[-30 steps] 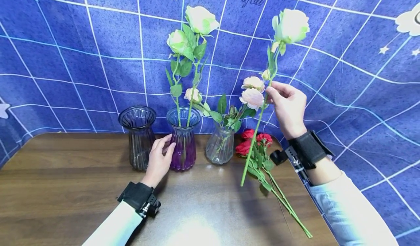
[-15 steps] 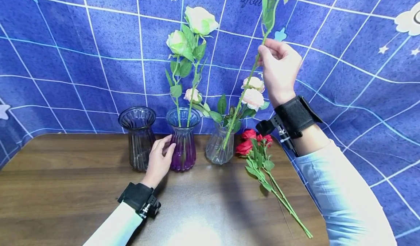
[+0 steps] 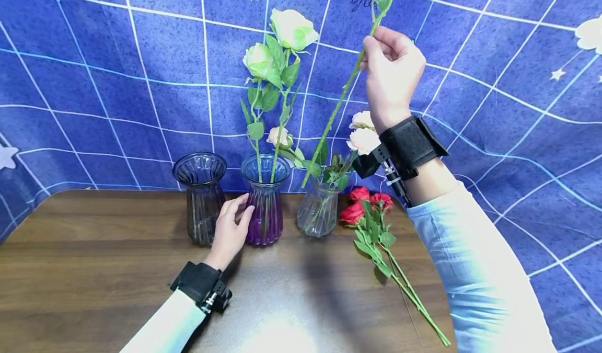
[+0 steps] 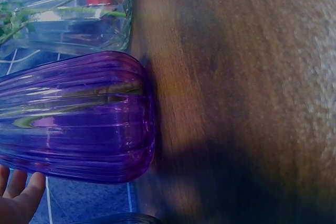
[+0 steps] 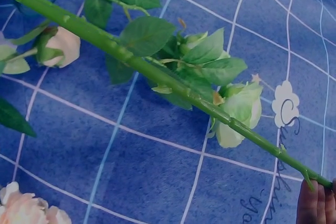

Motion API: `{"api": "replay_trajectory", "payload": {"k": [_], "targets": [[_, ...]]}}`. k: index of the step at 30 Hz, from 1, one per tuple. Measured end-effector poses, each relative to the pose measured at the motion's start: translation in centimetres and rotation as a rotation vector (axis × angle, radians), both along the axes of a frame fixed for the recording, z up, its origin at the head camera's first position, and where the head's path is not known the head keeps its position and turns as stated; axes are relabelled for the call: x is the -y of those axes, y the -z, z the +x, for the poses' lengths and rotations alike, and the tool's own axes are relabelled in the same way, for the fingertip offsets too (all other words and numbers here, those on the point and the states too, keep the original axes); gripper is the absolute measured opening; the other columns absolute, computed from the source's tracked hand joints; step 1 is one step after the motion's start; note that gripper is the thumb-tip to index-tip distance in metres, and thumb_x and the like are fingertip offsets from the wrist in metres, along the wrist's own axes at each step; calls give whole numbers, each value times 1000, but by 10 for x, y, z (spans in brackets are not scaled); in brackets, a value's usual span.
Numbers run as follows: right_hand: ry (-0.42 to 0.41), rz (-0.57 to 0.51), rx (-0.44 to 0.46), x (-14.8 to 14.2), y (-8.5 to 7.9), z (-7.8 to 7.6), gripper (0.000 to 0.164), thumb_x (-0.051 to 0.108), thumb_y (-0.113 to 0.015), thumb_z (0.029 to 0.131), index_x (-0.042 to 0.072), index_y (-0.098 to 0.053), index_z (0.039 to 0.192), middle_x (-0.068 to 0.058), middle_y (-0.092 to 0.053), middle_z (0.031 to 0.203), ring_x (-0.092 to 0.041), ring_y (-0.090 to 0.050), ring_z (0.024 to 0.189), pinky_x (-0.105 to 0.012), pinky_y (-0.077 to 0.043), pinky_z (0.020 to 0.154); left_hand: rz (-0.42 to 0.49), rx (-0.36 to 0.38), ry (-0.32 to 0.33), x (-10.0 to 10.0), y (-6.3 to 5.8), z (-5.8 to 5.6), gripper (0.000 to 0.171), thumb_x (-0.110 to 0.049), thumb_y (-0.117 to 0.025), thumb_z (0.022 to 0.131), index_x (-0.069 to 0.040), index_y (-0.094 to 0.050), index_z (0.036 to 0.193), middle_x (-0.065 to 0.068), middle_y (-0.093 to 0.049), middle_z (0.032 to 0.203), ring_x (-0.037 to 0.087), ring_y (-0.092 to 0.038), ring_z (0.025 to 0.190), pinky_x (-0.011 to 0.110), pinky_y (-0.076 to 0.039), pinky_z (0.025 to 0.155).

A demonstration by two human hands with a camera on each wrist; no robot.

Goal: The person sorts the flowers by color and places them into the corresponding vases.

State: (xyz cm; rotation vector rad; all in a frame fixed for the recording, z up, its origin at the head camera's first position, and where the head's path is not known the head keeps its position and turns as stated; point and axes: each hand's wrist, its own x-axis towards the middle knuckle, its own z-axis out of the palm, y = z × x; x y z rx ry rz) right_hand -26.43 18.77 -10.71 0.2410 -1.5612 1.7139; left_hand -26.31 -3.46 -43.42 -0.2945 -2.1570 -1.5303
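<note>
Between thumb and fingers, my right hand (image 3: 394, 76) pinches the green stem of a white rose (image 3: 339, 104). Its bloom is outside the head view. The stem slants down to the left, its lower end in front of or above the clear vase (image 3: 317, 214); the depth is hard to tell. In the right wrist view the stem (image 5: 184, 92) crosses the picture. My left hand (image 3: 230, 234) rests its fingers against the left side of the blue-purple vase (image 3: 264, 222). Two white-green roses (image 3: 293, 31) stand in that vase.
A dark grey vase (image 3: 201, 212) stands left of the purple one. Pale pink flowers (image 3: 364, 141) are in the clear vase. Red roses (image 3: 354, 213) lie on the wooden table (image 3: 117, 269) at right. A blue patterned cloth (image 3: 155, 81) hangs behind.
My right hand has moved up and left with the rose, lifting its bloom out of the head view. The stem's lower end has risen toward the clear vase's mouth. My left hand has stayed put.
</note>
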Motion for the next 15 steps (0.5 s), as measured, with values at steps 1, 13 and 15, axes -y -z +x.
{"api": "replay_trajectory", "payload": {"k": [1,13,15], "targets": [[-2,-3,-5,2,-2,-1,17,-3,-61,85,-7,-65,101,0,-62,71,-8,-56,58,-18,-53,59,3,-3,2,0,0,0,33,-11,-55,94,-2,-55,125,17,-53,117,24,-55,110,-2,-41,87],[-14,-4,-47,20,-6,-9,17,-3,-61,86,-9,-63,102,2,-59,69,-7,-54,55,-19,-52,61,14,-12,5,0,1,-1,32,-10,-55,94,-1,-56,125,17,-53,116,25,-55,109,-3,-40,87],[-16,2,-46,23,-4,-10,18,-3,-60,86,-9,-63,103,2,-59,69,-7,-54,55,-19,-52,61,16,-10,8,-1,0,0,33,-11,-55,94,-1,-56,125,17,-53,116,25,-55,110,-1,-41,88]]}}
